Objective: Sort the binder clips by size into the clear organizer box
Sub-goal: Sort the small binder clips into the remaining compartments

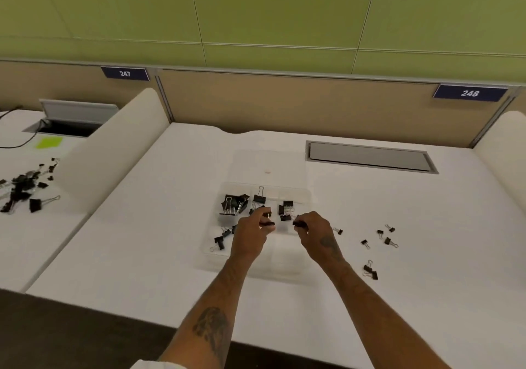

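Forearms (216,311) cross the white desk (136,255). Left hand (249,235)'s grip pinches a small black clip (269,223); right hand (315,232)'s grip pinches a second clip (299,223), mostly hidden by fingers. Clear plastic box (284,257) beneath looks faint, near walls barely visible; wire-handled clips (234,205) sit in far compartments.

White surface (142,255), flat. Bears a clear organizer box (284,257) near the middle, with lid (267,161) folded open behind. Carries small black binder clips (387,240) scattered loose to the right of the box, apart from it, plus a pair of clips (370,271) touching each other nearer the front edge. Holds a closed grey hatch (370,156) recessed at the far right.
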`<state>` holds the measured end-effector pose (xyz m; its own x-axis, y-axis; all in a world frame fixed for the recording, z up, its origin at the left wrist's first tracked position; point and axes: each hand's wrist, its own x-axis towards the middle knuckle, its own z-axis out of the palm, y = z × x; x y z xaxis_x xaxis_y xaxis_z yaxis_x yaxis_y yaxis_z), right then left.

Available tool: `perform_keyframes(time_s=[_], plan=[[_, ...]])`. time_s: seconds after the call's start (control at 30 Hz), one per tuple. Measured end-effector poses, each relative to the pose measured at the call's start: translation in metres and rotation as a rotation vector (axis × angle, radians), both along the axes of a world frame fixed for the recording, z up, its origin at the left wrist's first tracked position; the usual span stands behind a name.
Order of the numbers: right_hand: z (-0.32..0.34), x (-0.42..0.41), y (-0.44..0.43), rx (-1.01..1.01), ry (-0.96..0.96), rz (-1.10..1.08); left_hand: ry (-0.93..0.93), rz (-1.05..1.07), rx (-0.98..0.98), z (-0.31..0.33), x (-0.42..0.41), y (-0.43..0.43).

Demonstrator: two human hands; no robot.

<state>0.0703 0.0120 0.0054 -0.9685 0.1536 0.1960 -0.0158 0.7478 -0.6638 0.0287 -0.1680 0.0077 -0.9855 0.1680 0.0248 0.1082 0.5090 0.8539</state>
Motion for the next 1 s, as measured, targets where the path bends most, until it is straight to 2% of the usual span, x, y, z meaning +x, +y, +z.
perform_keyframes(time_s=[0.2, 0.47, 0.7, 0.83, 0.93, 1.0], plan=[[-0.004, -0.003, -0.014, 0.075, 0.03, -0.028, 0.011, -0.049, 0.008, -0.006, -0.009, -0.013], [-0.009, 0.018, 0.005, 0.099, -0.057, -0.202, -0.002, -0.207, -0.029, -0.023, -0.012, 0.013], [-0.021, 0.055, 0.051, 0.012, -0.144, -0.388, -0.032, -0.417, -0.337, -0.037, -0.001, 0.045], [-0.024, 0.066, 0.066, -0.035, -0.175, -0.409, -0.072, -0.415, -0.401, -0.042, 0.007, 0.052], [-0.022, 0.06, 0.062, -0.051, -0.167, -0.38, -0.095, -0.355, -0.337, -0.039, 0.013, 0.05], [-0.017, 0.05, 0.052, -0.045, -0.158, -0.33, -0.042, -0.325, -0.302, -0.032, 0.013, 0.044]])
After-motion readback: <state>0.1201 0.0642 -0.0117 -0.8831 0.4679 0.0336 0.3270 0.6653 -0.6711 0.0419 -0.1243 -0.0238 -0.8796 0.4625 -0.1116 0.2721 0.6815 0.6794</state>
